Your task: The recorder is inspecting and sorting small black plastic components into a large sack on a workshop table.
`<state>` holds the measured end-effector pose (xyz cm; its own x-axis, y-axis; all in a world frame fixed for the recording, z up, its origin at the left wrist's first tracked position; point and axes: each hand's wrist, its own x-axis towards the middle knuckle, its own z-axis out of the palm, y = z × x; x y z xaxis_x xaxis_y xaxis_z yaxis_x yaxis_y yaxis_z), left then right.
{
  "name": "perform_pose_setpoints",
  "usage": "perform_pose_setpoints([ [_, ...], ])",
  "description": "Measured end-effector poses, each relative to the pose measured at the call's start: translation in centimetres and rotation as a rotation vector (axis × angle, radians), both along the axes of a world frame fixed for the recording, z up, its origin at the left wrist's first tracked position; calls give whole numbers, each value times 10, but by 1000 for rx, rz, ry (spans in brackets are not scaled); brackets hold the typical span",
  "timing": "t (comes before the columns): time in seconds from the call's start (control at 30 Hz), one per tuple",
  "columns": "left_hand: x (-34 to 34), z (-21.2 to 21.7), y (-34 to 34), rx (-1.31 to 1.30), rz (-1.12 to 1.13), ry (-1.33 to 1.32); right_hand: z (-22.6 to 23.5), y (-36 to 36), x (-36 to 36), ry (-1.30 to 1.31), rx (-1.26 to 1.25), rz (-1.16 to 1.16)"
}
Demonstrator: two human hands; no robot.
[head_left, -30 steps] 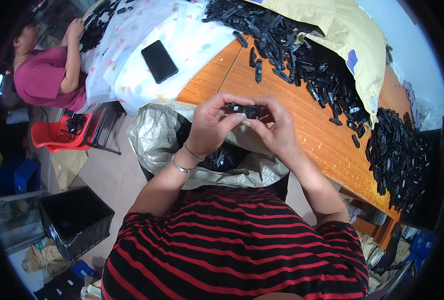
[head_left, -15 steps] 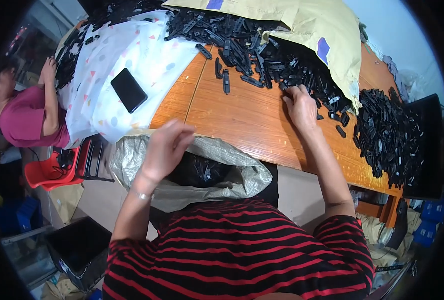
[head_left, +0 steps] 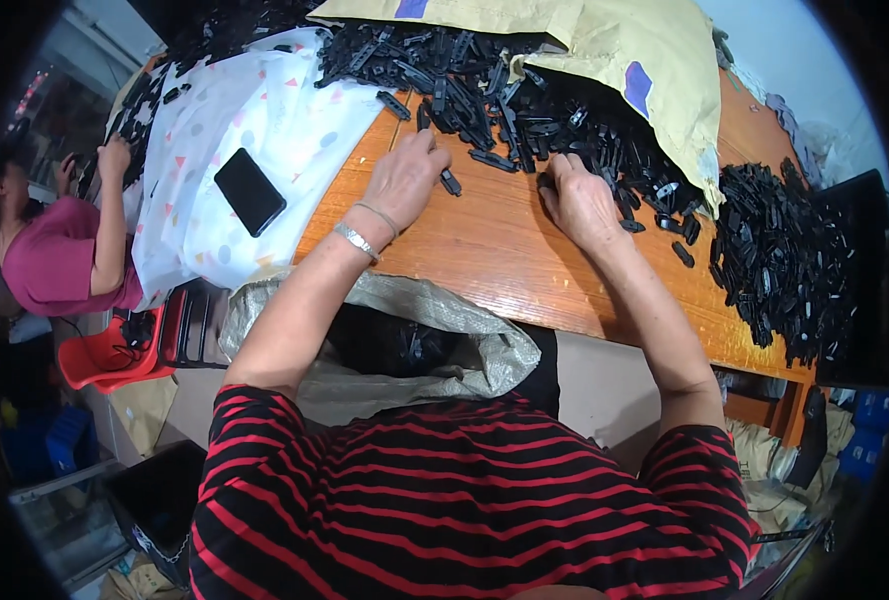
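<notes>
My left hand [head_left: 401,185] reaches over the wooden table with its fingers bent down and closed over a long black plastic piece [head_left: 451,183], whose end sticks out beneath them. Another such piece stands just beyond the fingertips. My right hand [head_left: 581,203] rests at the near edge of a loose pile of black plastic parts [head_left: 474,105]. Its thumb and fingers are drawn together, and whatever lies between them is hidden. In front of my body an open woven sack [head_left: 434,295] hangs against the table edge, with a dark lining and black contents inside.
A large paper sack [head_left: 654,50] covers the pile's far side. A second heap of black parts [head_left: 779,265] lies on the right. On the left a phone [head_left: 250,190] sits on patterned white sheeting [head_left: 199,130]. A co-worker [head_left: 59,245] handles parts beyond it, near a red chair [head_left: 114,355].
My left hand has moved from above the woven sack forward and right to the black piece on the table. My right hand has shifted slightly left along the pile's edge.
</notes>
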<state>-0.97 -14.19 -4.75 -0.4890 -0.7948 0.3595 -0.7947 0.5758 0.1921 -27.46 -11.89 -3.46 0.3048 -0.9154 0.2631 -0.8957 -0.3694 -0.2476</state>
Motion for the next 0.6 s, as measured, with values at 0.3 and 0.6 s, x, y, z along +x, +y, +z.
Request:
perform_pose_setpoints([
  [0.3, -1, -2, 34, 118, 23, 219, -3, 4, -4, -839, 470, -175],
  [0.6, -15, -8, 49, 788, 149, 1240, -16, 15, 6, -601, 280, -171],
])
